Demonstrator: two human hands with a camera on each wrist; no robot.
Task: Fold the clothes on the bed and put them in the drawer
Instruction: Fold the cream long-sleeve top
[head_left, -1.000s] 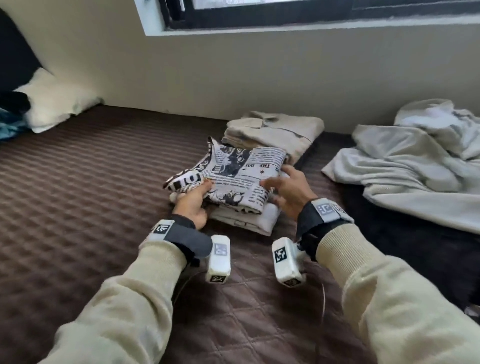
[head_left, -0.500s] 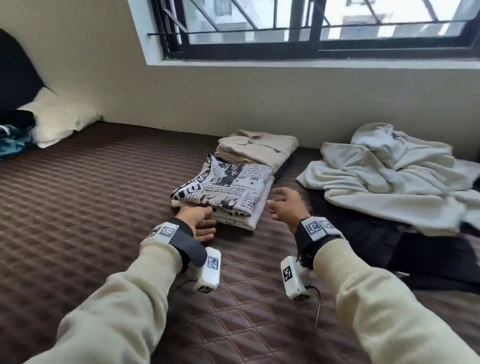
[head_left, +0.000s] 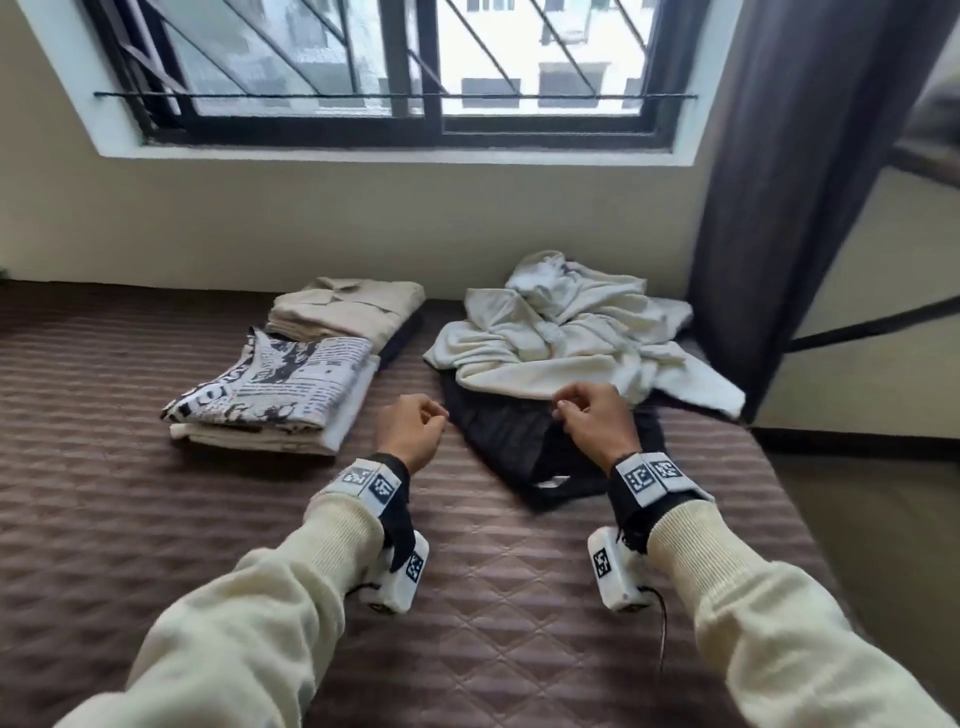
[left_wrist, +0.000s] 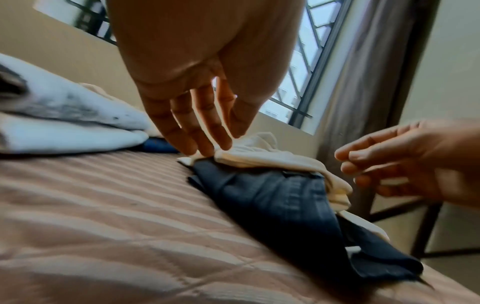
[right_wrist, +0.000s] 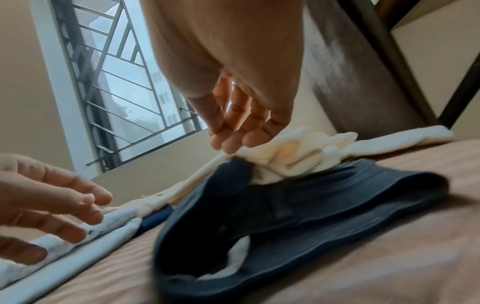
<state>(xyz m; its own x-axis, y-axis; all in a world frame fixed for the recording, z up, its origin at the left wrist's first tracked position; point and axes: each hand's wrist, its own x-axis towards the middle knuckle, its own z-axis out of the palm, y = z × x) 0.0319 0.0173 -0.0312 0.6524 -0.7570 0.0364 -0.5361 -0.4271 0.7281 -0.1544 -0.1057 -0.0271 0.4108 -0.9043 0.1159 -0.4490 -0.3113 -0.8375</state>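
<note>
A folded newspaper-print shirt (head_left: 280, 382) lies on a folded white garment, with a folded beige shirt (head_left: 348, 309) behind it. To the right a crumpled cream sweatshirt (head_left: 571, 338) sits on dark jeans (head_left: 504, 441). My left hand (head_left: 439, 415) hovers between the stack and the jeans, fingers relaxed and holding nothing. In the left wrist view the left hand (left_wrist: 207, 144) has its fingertips just by the cream sweatshirt (left_wrist: 259, 156). My right hand (head_left: 563, 410) is above the jeans at the cream hem. In the right wrist view the right hand (right_wrist: 231, 142) reaches the sweatshirt (right_wrist: 298, 152) with loose, empty fingers.
The brown quilted bedspread (head_left: 156, 519) spreads wide to the left and front. The bed's right edge (head_left: 774, 467) drops to the floor. A dark curtain (head_left: 779, 208) hangs at the right, and a barred window (head_left: 395, 67) is above the wall behind the clothes.
Both hands have let go of the newspaper-print shirt and moved right to the jeans and cream sweatshirt. The head view has swung right and up.
</note>
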